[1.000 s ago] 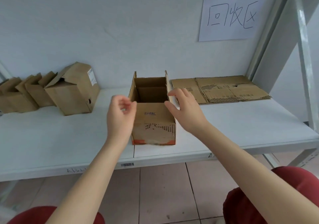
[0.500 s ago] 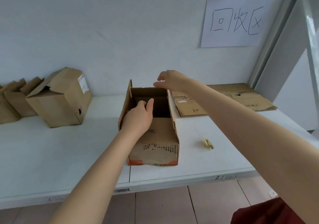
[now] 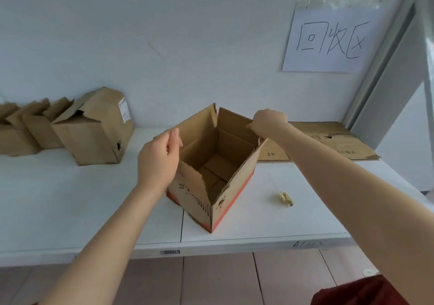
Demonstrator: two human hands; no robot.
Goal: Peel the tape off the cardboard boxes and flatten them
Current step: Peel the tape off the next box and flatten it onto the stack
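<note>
Box (image 3: 236, 188) stands open on the shelf (image 3: 70, 199), left hand (image 3: 158, 162) pinching its left rim, right hand (image 3: 267, 123) clamped on its far rim.

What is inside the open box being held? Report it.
Inside the open box only its own folded bottom flaps show, nothing loose. The near walls hide the nearest part of the floor.

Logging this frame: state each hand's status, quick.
Left hand: grips the open box's left rim.
Right hand: grips the box's far right rim.
</note>
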